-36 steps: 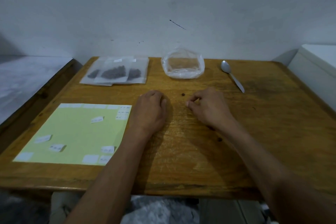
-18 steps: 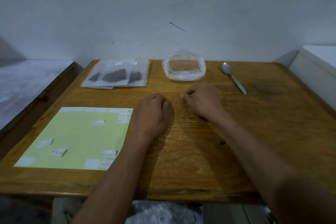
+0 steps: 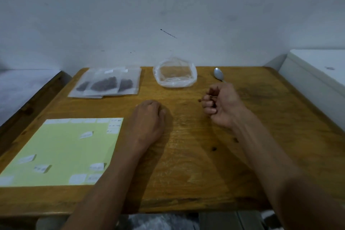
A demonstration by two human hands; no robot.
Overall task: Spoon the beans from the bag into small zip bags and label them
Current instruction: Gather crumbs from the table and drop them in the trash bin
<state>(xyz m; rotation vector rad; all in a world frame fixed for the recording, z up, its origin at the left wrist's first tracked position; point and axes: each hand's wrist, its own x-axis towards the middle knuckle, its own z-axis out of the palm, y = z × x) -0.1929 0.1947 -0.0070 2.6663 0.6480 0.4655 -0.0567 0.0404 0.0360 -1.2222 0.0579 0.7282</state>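
Note:
A clear plastic bag (image 3: 175,75) stands open at the back middle of the table and looks nearly empty. To its left lie three small zip bags (image 3: 106,84), overlapping, each with dark beans inside. A metal spoon (image 3: 218,74) lies to the right of the bag, its handle hidden behind my right hand (image 3: 221,103). That hand is lifted and turned on its side, with the fingers curled around a small dark bean (image 3: 200,100) at the fingertips. My left hand (image 3: 149,117) rests palm down on the wood, fingers curled under, holding nothing that I can see.
A pale green label sheet (image 3: 61,152) with several white labels lies at the front left of the wooden table (image 3: 196,173). Two dark specks (image 3: 214,148) sit on the wood by my right forearm. A white box (image 3: 315,73) stands to the right.
My right hand reached to the loose bean on the table, closed over it, then lifted and turned to the right with the fingers curled. The left hand stayed put.

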